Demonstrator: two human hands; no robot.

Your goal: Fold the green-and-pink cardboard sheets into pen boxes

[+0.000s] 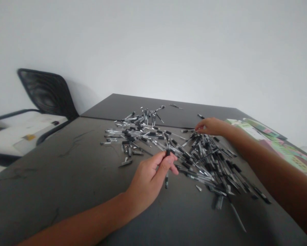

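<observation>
My left hand (149, 177) is closed around a black and clear pen (167, 181), which stands roughly upright between thumb and fingers. Farther out, my right hand (211, 126) reaches to the back of a heap of pens (209, 157), its fingers bent together at the heap's edge. What those fingertips hold, if anything, is hidden. Beside them lies a small clear and black pen piece (185, 131). Another spread of pens and pen parts (133, 133) lies to the left, with clear barrels, black grips and loose caps mixed together.
Everything lies on a dark table (66, 181) with a seam across it. Green and pink printed packets (283, 147) are at the right edge. A black mesh chair (48, 90) stands at the left, and a pale wall (153, 48) rises behind. One refill (237, 215) points toward the near edge.
</observation>
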